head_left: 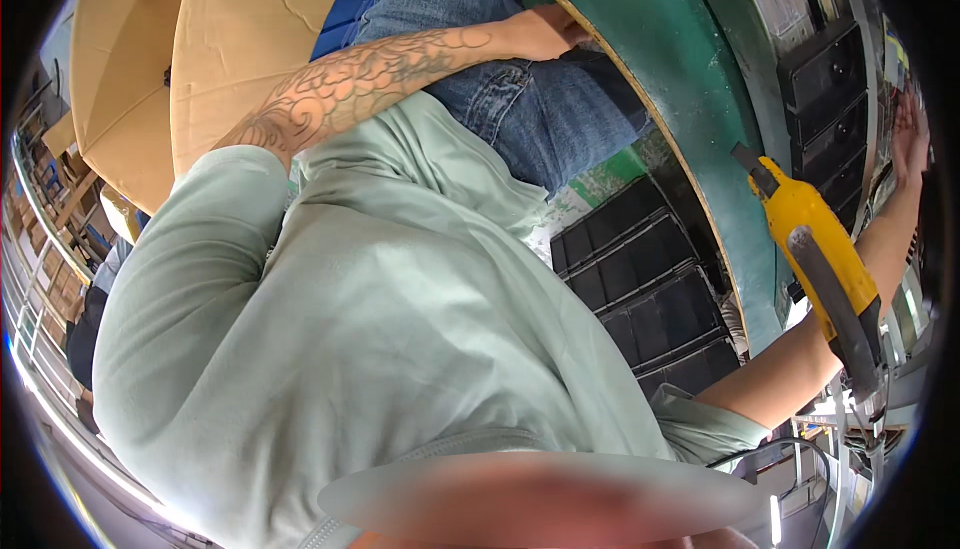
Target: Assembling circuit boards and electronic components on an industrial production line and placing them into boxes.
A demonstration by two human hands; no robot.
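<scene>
My left hand [545, 34] is low by my knee in blue jeans, beside the rim of a green worktop [690, 39]. Its fingers are mostly hidden at that rim, so I cannot tell whether they grip anything. Far to the right, my right hand [910, 139] reaches past the worktop, fingers stretched out and apart, with nothing visible in it. It is nearest to a row of black bins or panels [828, 69]. A yellow hand tool [815, 229] with a dark grip and a grey tip hangs in front of my right forearm.
Large cardboard sheets or box flaps [245, 39] stand at the left, next to a blue ribbed object [345, 4]. Several black bins [640, 269] sit below the worktop. A black cable [825, 459] curves at the lower right. Shelving with cartons [50, 239] shows at the left rim.
</scene>
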